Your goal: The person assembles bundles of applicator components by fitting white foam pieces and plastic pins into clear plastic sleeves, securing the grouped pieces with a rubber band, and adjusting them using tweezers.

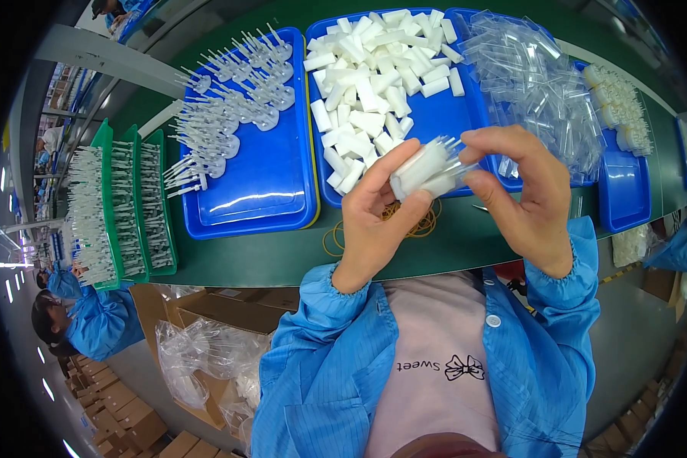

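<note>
My left hand is wrapped round a bundle of white plastic pieces, whose thin stems point up and to the right. At the stem ends, the thumb and forefinger of my right hand are closed in a pinch. What they grip is too small to make out; it looks thin and pale. Just beyond the bundle, a blue tray carries a heap of short white cylinders. Tan rubber bands lie on the green table below my hands.
Another blue tray at left bears white stemmed parts. Green racks packed with similar parts stand further left. Transparent plastic sleeves fill a tray at right, beside a smaller blue tray. A cardboard box sits below the table.
</note>
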A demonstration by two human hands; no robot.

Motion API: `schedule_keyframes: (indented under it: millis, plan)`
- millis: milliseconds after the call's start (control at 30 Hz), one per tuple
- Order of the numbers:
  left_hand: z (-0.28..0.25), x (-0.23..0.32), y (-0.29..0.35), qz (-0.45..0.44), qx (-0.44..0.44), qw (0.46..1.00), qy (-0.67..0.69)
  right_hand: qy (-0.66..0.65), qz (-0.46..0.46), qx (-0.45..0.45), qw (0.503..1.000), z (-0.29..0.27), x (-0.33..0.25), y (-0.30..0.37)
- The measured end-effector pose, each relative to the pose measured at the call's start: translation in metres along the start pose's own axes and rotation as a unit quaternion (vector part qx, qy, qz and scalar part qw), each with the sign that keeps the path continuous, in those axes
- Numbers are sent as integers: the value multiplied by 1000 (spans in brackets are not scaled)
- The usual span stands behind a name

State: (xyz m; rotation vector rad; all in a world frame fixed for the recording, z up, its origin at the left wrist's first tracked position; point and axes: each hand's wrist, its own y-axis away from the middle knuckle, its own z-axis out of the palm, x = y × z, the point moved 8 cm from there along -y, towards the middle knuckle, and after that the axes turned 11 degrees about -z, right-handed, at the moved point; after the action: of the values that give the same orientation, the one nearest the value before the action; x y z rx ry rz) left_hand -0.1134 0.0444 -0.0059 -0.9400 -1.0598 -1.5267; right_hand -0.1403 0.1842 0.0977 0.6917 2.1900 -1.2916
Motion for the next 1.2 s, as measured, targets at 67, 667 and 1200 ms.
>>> schedule_keyframes:
  millis: [67, 667, 1200]
  plan:
    - [-1, 6, 4, 44, 12, 999, 8, -5, 19, 2, 1000, 1, 2, 1]
    - [17, -12, 4, -108, -77, 973, 187, 86, -13, -51, 995, -2, 11, -4]
    - [10, -25, 4, -120, -56, 970, 206, 160, -2, 37, 986, -35, 31, -20]
